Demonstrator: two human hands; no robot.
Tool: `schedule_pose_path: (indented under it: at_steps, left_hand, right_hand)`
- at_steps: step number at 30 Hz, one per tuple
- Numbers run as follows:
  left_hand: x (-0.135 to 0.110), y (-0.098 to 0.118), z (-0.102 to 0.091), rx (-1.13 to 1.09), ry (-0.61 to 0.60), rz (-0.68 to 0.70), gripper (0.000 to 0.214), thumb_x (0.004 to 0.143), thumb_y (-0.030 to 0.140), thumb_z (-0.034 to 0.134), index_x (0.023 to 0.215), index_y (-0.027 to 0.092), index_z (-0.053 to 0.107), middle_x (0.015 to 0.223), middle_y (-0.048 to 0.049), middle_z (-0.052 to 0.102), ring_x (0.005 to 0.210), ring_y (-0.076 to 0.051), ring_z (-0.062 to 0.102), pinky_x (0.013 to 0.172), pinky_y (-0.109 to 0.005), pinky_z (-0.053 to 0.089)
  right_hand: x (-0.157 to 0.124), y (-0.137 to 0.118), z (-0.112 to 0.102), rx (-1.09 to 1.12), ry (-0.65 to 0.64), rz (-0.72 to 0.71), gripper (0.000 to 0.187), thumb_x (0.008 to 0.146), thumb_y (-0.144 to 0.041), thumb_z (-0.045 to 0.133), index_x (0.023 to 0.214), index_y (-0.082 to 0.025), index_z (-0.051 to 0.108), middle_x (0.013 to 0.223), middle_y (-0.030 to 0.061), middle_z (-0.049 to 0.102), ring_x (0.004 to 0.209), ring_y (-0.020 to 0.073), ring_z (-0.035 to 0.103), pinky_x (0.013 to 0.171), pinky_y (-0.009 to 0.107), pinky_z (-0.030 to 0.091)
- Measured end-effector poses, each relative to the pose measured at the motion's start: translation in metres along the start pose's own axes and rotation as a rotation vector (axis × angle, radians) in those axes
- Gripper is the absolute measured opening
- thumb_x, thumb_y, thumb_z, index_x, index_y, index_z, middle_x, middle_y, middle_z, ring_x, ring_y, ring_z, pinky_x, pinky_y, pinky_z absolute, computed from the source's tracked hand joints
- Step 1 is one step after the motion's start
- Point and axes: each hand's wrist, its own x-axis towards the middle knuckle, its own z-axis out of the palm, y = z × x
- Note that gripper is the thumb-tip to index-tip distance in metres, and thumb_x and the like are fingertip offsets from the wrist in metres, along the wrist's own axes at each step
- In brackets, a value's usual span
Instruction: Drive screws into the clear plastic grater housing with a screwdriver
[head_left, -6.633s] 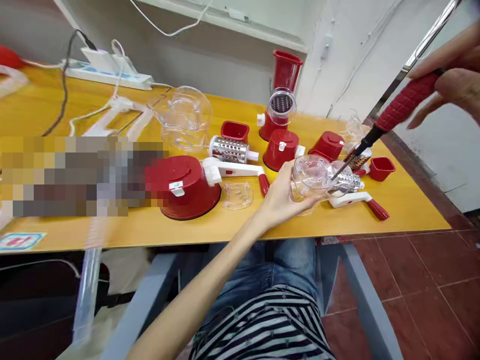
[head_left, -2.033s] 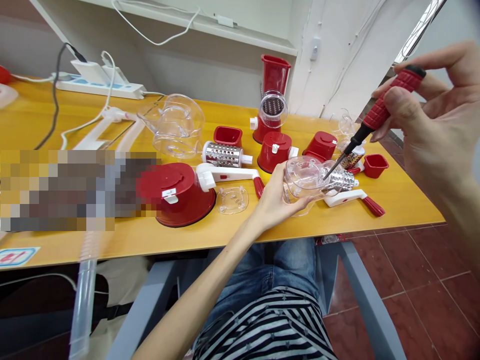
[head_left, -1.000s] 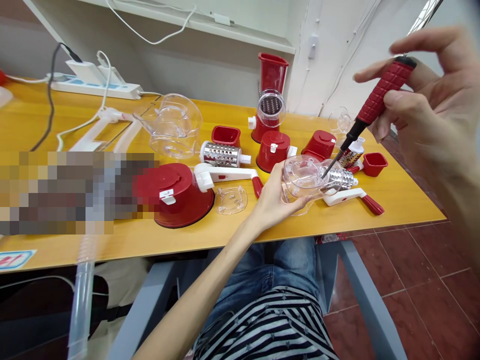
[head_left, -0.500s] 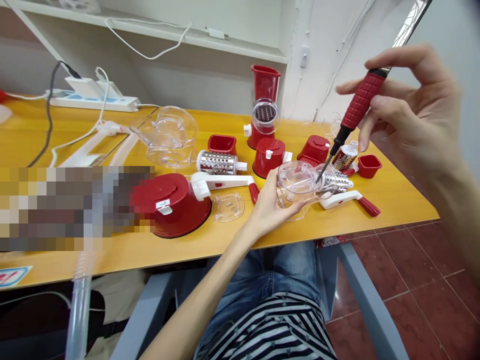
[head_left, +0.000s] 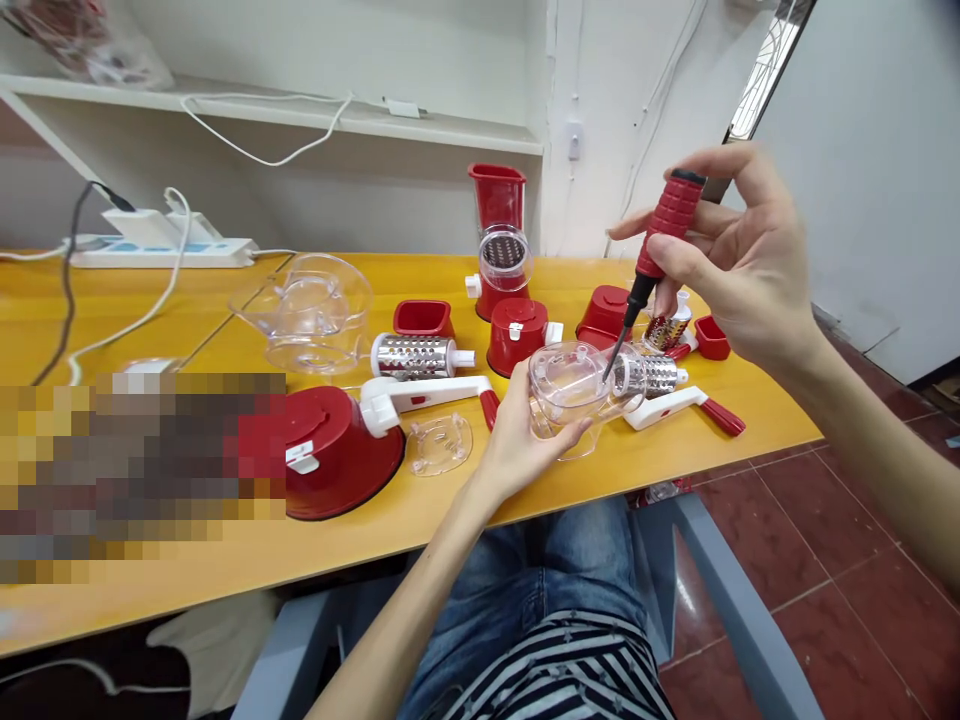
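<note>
My left hand grips a clear plastic grater housing just above the table's front edge. In my right hand is a screwdriver with a red ribbed handle, its fingers closed around the grip. The shaft slants down to the left, and its tip reaches the right side of the housing. Whether a screw sits under the tip cannot be made out. Behind the housing lies a metal grater drum, with a white crank with a red handle in front of it.
Left of my hand are a clear plate, another crank and a red base. An upright rotary grater stands at the back. Farther left are a large clear housing and a power strip. A blurred-out patch covers the left.
The view has shifted. My right hand appears lower and farther left with the screwdriver, whose tip stays at the clear housing. Clear tubing at the left is gone from view.
</note>
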Motion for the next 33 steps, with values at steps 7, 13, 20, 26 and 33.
schedule_pose_path:
  at_steps: [7, 13, 20, 26, 33]
  left_hand:
    - [0.0, 0.0, 0.0, -0.011, -0.005, 0.015, 0.071, 0.082, 0.044, 0.079, 0.138, 0.02, 0.043, 0.137, -0.0147, 0.062, 0.129, -0.03, 0.063, 0.112, -0.049, 0.052]
    - [0.0, -0.001, -0.001, -0.01, -0.01, 0.016, 0.073, 0.081, 0.044, 0.078, 0.139, 0.019, 0.042, 0.138, -0.0152, 0.061, 0.129, -0.031, 0.063, 0.113, -0.05, 0.051]
    - [-0.01, 0.012, 0.019, 0.225, 0.236, -0.155, 0.076, 0.08, 0.045, 0.08, 0.142, 0.022, 0.042, 0.138, -0.016, 0.059, 0.129, -0.034, 0.061, 0.108, -0.056, 0.051]
    - [-0.032, 0.028, 0.025, 0.245, 0.231, -0.164, 0.094, 0.086, 0.049, 0.073, 0.159, 0.025, 0.018, 0.161, -0.0196, 0.037, 0.148, -0.037, 0.043, 0.119, -0.061, 0.04]
    - [-0.036, 0.028, 0.025, 0.336, 0.215, -0.172, 0.085, 0.089, 0.047, 0.07, 0.157, 0.027, 0.023, 0.154, -0.0172, 0.047, 0.14, -0.035, 0.052, 0.114, -0.057, 0.046]
  right_hand:
    - [0.001, -0.001, -0.001, 0.059, 0.022, -0.021, 0.038, 0.082, -0.039, 0.081, 0.102, -0.025, 0.052, 0.08, -0.0023, 0.073, 0.058, 0.0109, 0.067, 0.039, 0.023, 0.051]
    - [0.002, 0.008, -0.011, 0.011, 0.268, -0.069, 0.038, 0.082, -0.049, 0.079, 0.102, -0.03, 0.053, 0.084, -0.0026, 0.073, 0.058, 0.0135, 0.064, 0.039, 0.028, 0.049]
    - [-0.004, 0.036, -0.008, 0.071, 0.535, -0.093, 0.026, 0.085, -0.047, 0.073, 0.093, -0.03, 0.055, 0.091, -0.002, 0.075, 0.043, 0.0111, 0.046, 0.044, 0.033, 0.045]
    - [-0.025, 0.049, 0.012, 0.237, 0.628, -0.049, 0.02, 0.089, -0.037, 0.071, 0.095, -0.027, 0.054, 0.087, -0.0028, 0.074, 0.045, 0.0104, 0.056, 0.043, 0.03, 0.049]
    - [-0.052, 0.05, 0.02, 0.314, 0.745, -0.041, 0.015, 0.089, -0.032, 0.07, 0.095, -0.026, 0.058, 0.085, -0.0016, 0.074, 0.052, 0.0118, 0.065, 0.042, 0.027, 0.051]
